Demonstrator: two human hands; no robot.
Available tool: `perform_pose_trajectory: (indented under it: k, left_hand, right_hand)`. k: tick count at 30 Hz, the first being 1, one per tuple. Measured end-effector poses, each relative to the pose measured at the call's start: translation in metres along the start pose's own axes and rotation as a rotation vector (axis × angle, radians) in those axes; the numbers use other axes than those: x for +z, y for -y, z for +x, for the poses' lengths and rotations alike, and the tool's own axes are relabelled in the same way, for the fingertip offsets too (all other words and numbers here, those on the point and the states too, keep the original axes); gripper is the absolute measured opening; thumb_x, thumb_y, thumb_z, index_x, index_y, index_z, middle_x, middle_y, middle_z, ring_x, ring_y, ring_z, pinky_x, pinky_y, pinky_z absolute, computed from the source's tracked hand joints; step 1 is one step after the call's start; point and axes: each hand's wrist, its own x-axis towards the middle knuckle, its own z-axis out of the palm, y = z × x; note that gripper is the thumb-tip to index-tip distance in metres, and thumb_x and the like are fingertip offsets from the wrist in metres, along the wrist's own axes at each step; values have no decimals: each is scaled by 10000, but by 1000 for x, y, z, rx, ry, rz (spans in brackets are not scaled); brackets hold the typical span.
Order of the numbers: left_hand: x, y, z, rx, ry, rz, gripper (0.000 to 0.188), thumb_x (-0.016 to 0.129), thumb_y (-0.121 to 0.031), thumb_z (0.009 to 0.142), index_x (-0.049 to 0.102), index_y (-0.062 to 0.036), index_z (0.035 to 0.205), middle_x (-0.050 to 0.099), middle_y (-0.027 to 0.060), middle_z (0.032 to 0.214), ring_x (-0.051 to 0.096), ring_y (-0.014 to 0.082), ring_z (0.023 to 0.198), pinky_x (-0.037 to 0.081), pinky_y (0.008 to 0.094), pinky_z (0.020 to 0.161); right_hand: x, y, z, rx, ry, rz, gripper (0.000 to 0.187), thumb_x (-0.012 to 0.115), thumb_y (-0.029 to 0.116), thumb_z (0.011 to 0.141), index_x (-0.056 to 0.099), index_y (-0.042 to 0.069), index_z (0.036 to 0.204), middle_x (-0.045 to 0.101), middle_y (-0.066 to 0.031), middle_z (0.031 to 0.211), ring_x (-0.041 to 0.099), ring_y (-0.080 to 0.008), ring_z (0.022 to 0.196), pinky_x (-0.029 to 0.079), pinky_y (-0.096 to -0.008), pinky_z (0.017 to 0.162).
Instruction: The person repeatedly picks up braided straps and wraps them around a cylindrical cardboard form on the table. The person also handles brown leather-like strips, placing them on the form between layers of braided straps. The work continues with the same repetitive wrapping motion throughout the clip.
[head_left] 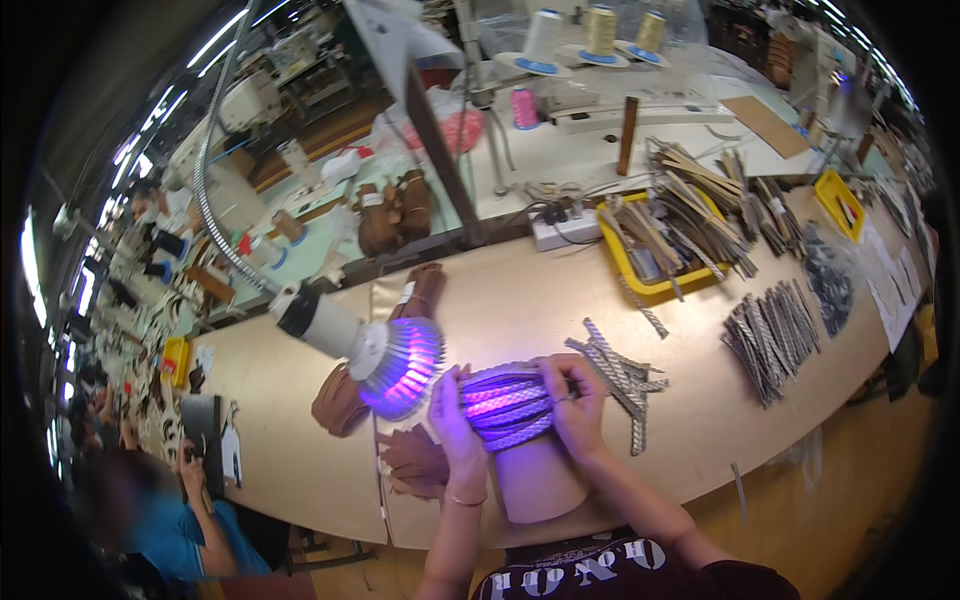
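A bundle of grey braided straps (510,408) spans the space between my two hands, glowing purple under the lamp. My left hand (457,425) is closed on its left end, with the thumb along the near side. At the right end, my right hand (575,400) grips the straps with bent fingers. Beneath them a tan rounded form (540,482) reaches toward the table's front edge; the straps hide its far part. Close to my left hand hangs the finned lamp (402,368). Loose braided strips (622,380) lie beyond my right hand.
Brown leather bundles (342,400) lie left and behind the lamp. A yellow tray (655,288) of strips stands at the back, near a white power strip (565,232). More braided strips (770,335) lie at the right. A co-worker in a blue shirt (190,535) sits at the lower left.
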Motion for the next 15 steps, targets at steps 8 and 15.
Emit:
perform_pose_trajectory:
  k: [8,15]
  left_hand:
    - [-16,-12,-7,10,225,93,507,343,-384,1044,520,12,1308,549,183,1312,520,270,1210,429,423,1054]
    - [-65,-17,0,-36,60,-150,562,368,-422,1039,393,-19,1430,458,175,1422,447,276,1295,369,449,1085]
  right_hand:
    - [-6,2,1,-224,-8,-120,114,708,128,876,683,43,947,674,-101,1070,616,-239,1025,496,-347,894]
    - [-118,31,13,-292,-329,-503,262,760,106,819,652,37,1048,666,-109,1058,632,-259,993,494,-372,888]
